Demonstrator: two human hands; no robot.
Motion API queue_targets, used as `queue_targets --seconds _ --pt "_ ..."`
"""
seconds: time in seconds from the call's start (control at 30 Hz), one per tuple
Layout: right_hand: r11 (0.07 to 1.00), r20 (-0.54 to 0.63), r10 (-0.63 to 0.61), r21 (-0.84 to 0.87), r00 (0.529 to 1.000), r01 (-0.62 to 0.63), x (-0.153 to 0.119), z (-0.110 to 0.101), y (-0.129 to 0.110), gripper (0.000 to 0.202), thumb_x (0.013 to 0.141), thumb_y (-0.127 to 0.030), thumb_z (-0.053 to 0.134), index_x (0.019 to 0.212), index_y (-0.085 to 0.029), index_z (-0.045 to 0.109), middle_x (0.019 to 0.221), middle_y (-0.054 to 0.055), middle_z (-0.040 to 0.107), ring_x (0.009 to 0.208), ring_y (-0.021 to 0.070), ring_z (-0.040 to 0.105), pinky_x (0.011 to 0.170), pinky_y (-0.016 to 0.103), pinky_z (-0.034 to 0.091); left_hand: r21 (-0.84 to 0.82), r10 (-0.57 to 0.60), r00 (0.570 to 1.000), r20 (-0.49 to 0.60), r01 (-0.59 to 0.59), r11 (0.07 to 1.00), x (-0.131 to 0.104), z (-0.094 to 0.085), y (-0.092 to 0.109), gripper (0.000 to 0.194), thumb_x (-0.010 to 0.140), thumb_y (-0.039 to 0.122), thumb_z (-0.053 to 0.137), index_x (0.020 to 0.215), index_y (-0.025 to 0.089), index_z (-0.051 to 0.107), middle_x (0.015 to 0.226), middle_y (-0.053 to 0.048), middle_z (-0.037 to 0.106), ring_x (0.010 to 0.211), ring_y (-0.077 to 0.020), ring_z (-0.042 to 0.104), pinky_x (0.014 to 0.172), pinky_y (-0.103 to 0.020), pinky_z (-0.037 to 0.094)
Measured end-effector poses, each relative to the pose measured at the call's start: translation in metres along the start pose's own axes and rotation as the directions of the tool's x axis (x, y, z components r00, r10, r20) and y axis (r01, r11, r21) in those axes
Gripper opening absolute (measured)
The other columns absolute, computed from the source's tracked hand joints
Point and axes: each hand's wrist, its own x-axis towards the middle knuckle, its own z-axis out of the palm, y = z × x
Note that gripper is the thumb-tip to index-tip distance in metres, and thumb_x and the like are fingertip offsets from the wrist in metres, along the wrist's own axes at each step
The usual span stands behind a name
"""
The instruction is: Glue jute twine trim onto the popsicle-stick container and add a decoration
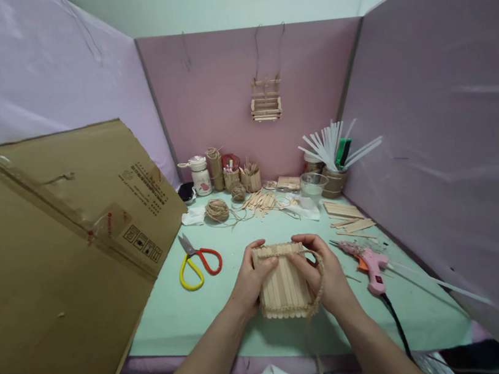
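Observation:
Between both hands is a small box [282, 284] built of pale craft sticks, its slatted side facing me. My left hand [253, 276] wraps round the box's left edge, thumb pressed near the top. On the right edge, my right hand [321, 267] grips the box with its thumb close to the upper rim. A braided twine cord [322, 282] runs along the top, loops over my right hand and comes down to the lower right corner. Another row of braid crosses the bottom. A loose twine end hangs toward my lap. The box's far side is hidden.
Red-and-yellow-handled scissors [195, 263] lie left. A pink glue gun [372, 266] with a black cable lies right, near loose craft sticks [346, 213]. Behind are a twine ball [217, 210], scattered sticks [261, 202] and a cup of glue sticks [335, 181]. A cardboard sheet [57, 270] leans at left.

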Motion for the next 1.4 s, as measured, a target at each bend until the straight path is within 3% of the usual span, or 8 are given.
queue_targets --seconds 0.2,0.5,0.77,1.03,1.4 --pt "1.000 0.047 0.008 -0.001 0.999 -0.008 0.002 -0.002 -0.001 0.037 0.077 -0.042 0.068 0.105 -0.023 0.052 0.101 0.004 0.059 0.075 0.0170 0.058 0.063 0.028 0.049 -0.019 -0.037 0.999 -0.001 0.037 0.999 0.001 0.001 0.001 0.067 0.069 0.037 0.075 0.126 0.023 0.041 0.101 -0.006 0.061 0.083 -0.0191 0.062 0.074 -0.031 0.050" --pt "0.998 0.080 0.062 -0.005 0.995 -0.062 -0.001 -0.001 0.002 0.040 0.078 -0.044 0.066 0.108 -0.024 0.048 0.085 0.001 0.062 0.064 0.0155 0.058 0.057 0.027 0.047 -0.001 -0.054 0.998 0.035 0.054 0.999 -0.003 0.003 0.004 0.073 0.069 0.038 0.075 0.130 0.024 0.037 0.107 -0.006 0.060 0.087 -0.0187 0.061 0.077 -0.031 0.050" --pt "0.993 -0.019 0.055 -0.104 0.998 -0.057 -0.002 0.005 -0.004 0.044 0.070 -0.045 0.070 0.103 -0.021 0.052 0.089 0.003 0.064 0.066 0.0174 0.059 0.057 0.028 0.046 0.067 -0.036 0.999 -0.023 0.038 0.997 -0.009 0.013 0.008 0.072 0.070 0.044 0.073 0.129 0.025 0.037 0.105 -0.006 0.059 0.084 -0.0207 0.061 0.072 -0.032 0.050" --pt "0.996 0.015 0.047 -0.081 0.999 -0.046 -0.005 0.005 -0.004 0.042 0.077 -0.049 0.064 0.106 -0.023 0.048 0.089 0.002 0.061 0.064 0.0161 0.057 0.056 0.028 0.047 0.065 0.005 0.999 -0.046 -0.002 0.998 -0.008 0.010 0.002 0.065 0.073 0.045 0.070 0.127 0.025 0.039 0.108 -0.008 0.058 0.090 -0.0219 0.061 0.078 -0.033 0.050" --pt "0.994 0.032 -0.035 -0.107 0.999 0.038 -0.007 -0.007 -0.012 0.036 0.087 -0.051 0.054 0.110 -0.023 0.052 0.100 0.006 0.065 0.081 0.0192 0.062 0.067 0.028 0.048 0.024 0.007 1.000 -0.001 -0.007 1.000 -0.007 0.009 0.005 0.068 0.072 0.046 0.069 0.129 0.024 0.039 0.105 -0.007 0.060 0.088 -0.0222 0.062 0.077 -0.034 0.050"
